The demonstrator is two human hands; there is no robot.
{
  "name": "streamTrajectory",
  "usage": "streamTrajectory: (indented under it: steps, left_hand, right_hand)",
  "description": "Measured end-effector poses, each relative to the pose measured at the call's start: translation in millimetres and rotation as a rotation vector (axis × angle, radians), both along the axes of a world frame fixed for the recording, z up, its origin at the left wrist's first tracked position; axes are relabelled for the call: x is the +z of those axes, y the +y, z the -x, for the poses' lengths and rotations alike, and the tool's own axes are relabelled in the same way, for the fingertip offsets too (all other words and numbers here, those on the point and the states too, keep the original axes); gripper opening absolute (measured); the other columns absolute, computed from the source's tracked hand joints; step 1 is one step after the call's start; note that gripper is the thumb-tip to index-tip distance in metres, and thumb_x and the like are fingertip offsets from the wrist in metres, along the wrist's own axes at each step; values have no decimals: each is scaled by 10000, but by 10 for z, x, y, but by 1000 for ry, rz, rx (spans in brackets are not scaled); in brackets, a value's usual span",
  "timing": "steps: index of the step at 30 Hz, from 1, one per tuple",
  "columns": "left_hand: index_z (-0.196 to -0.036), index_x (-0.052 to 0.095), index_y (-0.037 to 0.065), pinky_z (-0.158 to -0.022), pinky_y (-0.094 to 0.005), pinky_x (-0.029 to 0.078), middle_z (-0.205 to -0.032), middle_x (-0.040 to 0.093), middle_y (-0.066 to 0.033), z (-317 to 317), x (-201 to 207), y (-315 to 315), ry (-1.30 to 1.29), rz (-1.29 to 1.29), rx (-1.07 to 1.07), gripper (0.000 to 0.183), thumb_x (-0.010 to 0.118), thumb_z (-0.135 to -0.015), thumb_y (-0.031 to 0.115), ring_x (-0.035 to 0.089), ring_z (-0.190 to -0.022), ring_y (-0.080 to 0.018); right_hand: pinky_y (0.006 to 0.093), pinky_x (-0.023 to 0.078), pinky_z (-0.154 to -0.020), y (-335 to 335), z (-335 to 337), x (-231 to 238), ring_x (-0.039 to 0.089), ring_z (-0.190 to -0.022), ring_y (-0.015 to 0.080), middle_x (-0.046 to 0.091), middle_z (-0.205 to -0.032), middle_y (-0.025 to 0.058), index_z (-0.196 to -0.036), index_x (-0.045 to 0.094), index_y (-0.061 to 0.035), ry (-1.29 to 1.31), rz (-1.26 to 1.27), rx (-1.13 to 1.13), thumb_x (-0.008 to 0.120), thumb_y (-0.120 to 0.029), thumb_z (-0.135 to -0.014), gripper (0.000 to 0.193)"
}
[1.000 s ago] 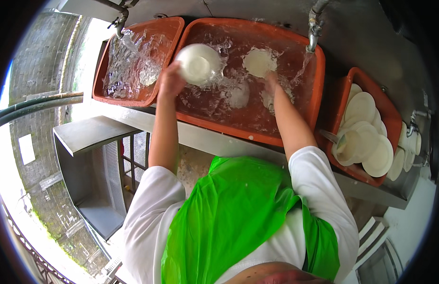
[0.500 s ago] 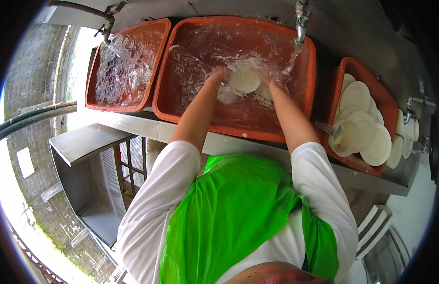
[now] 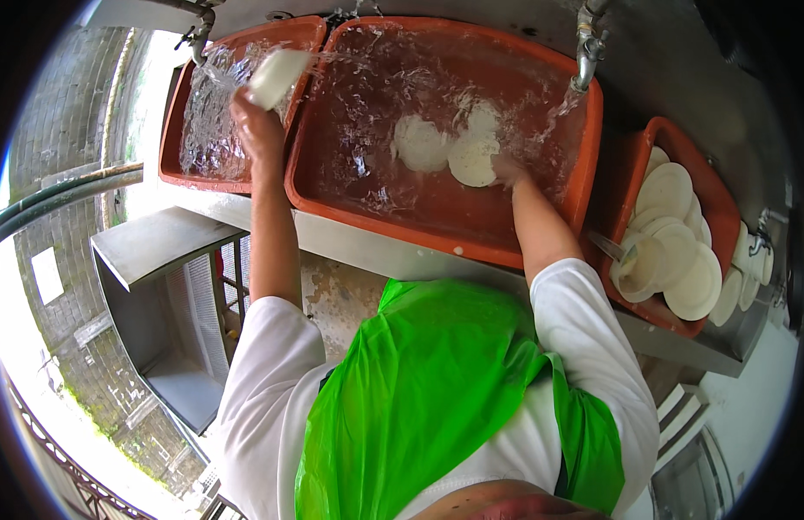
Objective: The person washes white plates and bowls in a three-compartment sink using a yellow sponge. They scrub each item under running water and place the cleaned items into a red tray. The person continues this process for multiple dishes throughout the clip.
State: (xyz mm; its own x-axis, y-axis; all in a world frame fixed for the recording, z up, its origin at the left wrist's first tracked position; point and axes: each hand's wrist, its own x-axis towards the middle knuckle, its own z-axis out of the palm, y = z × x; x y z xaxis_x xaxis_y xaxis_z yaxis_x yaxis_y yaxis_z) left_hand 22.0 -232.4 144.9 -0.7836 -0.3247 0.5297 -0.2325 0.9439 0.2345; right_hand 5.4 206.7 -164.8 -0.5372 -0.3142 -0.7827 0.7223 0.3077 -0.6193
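Observation:
My left hand (image 3: 258, 130) is closed on a white plate (image 3: 278, 78), tilted and blurred, above the left red-orange basin (image 3: 170, 156), which is full of churning water. Water streams off the plate's edge. In the large middle basin (image 3: 393, 227), my right hand (image 3: 508, 170) is in the water at the edge of a round white plate (image 3: 473, 165); its fingers are blurred, so I cannot tell whether they grip it. Two more white plates lie underwater nearby, one to the left (image 3: 421, 143) and one just behind (image 3: 483, 116).
A tap (image 3: 590, 56) runs into the middle basin, and another tap (image 3: 197, 43) stands over the left one. At right, a red-orange basin (image 3: 651, 130) holds a pile of white plates (image 3: 666, 191) and a clear handled jug (image 3: 638, 264). More white plates (image 3: 727, 297) stand beyond it.
My left hand has come out of the middle basin and swung left with a plate, over the left basin. My right hand stays in the middle basin, slightly lower and to the right.

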Motion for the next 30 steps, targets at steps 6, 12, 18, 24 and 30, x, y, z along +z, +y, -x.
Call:
streamTrajectory:
  steps: [6, 12, 18, 24, 30]
  left_hand:
    - [-1262, 476, 7, -905, -454, 495, -1191, 527, -236, -112, -347, 575, -274, -32, -182, 486, 635, -837, 182, 546, -1107, -396]
    - [-1229, 558, -50, -842, -368, 513, -1068, 644, -212, 467, -1429, 1599, -658, -979, -578, 578, 745, -792, 280, 643, -938, -280]
    - [-1184, 564, 20, -722, -468, 537, -973, 669, -270, 731, -1075, 1598, -576, -432, -403, 341, 555, -866, 145, 683, -839, -376]
    - [-1316, 450, 49, -955, -521, 434, -1205, 551, -201, 484, -155, 285, 141, 96, -368, 581, 565, -762, -81, 502, -1123, -401]
    - [-1386, 406, 48, -998, -508, 389, -1300, 492, -266, -262, 90, -853, -41, -1, 190, 567, 627, -873, 145, 483, -1181, -427]
  right_hand:
    - [402, 619, -591, -418, 313, 1173, 651, -956, 331, 536, -1236, 155, -1333, 413, -116, 568, -310, 162, 618, -29, -823, 557]
    - [403, 471, -820, -357, 632, 1764, 562, -1097, 289, 518, -1284, 144, -1350, 416, -70, 644, -35, 90, 588, -268, -894, 526]
    - [402, 326, -1077, -131, 786, 1032, 463, -1257, 268, 499, -1363, 146, -1364, 456, -38, 559, 53, -355, 478, -570, -924, 691]
    - [402, 387, -1016, -212, 687, 379, 490, -1226, 286, 519, -1338, 160, -1344, 492, -65, 535, -232, -18, 556, -509, -880, 645]
    - [403, 448, -955, -656, 749, 293, 518, -1195, 304, 540, -1313, 175, -1324, 528, -92, 649, -321, 224, 633, -448, -836, 613]
